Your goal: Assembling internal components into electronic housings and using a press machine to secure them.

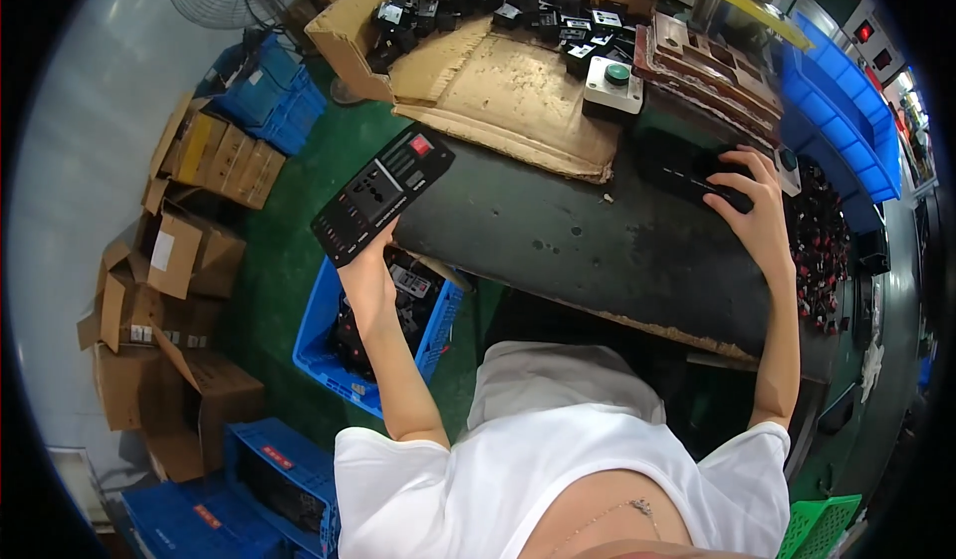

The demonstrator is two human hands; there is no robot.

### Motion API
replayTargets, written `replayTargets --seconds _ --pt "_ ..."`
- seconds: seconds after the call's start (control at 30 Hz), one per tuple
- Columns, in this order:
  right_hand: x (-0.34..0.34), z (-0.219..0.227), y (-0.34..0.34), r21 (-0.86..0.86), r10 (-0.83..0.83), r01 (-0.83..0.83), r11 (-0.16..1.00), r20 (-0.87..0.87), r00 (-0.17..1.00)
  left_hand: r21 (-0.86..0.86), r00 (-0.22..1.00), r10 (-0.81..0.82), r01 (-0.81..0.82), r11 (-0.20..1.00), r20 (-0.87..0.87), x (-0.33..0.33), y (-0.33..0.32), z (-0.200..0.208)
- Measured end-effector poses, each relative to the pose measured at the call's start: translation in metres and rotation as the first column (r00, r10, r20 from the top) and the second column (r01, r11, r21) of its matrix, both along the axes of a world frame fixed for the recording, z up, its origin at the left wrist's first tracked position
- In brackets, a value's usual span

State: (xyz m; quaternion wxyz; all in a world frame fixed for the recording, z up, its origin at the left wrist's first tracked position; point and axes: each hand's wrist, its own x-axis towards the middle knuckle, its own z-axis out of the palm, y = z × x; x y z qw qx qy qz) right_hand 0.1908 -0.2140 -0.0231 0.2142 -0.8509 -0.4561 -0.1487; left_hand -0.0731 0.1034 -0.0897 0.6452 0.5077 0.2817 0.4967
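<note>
My left hand grips the near edge of a black panel, holding it tilted beyond the left end of the dark workbench. The panel bears socket openings, small slots, white print and a red patch at its far corner. On the right of the bench my right hand has its fingers and thumb closed round the end of a black part. Dark surroundings blur that part's outline, so its kind cannot be made out. A second green button box is partly visible beside this hand.
An open cardboard box with many black parts stands at the back, a green push-button box at its corner. Stacked brown plates and a blue tray lie right. A blue crate of black parts stands below left.
</note>
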Motion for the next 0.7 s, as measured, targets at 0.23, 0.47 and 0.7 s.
replayTargets --seconds 0.23,0.47,0.7 --pt "0.0 0.003 0.0 0.039 0.002 0.0 0.999 -0.064 0.998 -0.371 0.873 0.008 0.199 0.907 0.488 -0.026 0.036 -0.013" --pt "0.006 0.002 0.002 0.117 0.035 -0.025 0.993 -0.086 0.996 -0.63 0.792 0.279 0.165 0.759 0.543 -0.03 0.032 -0.007" --pt "0.002 0.004 0.003 0.381 -0.03 0.056 0.923 -0.075 0.997 0.057 0.966 -0.066 0.053 0.997 0.25 0.025 0.033 0.048"
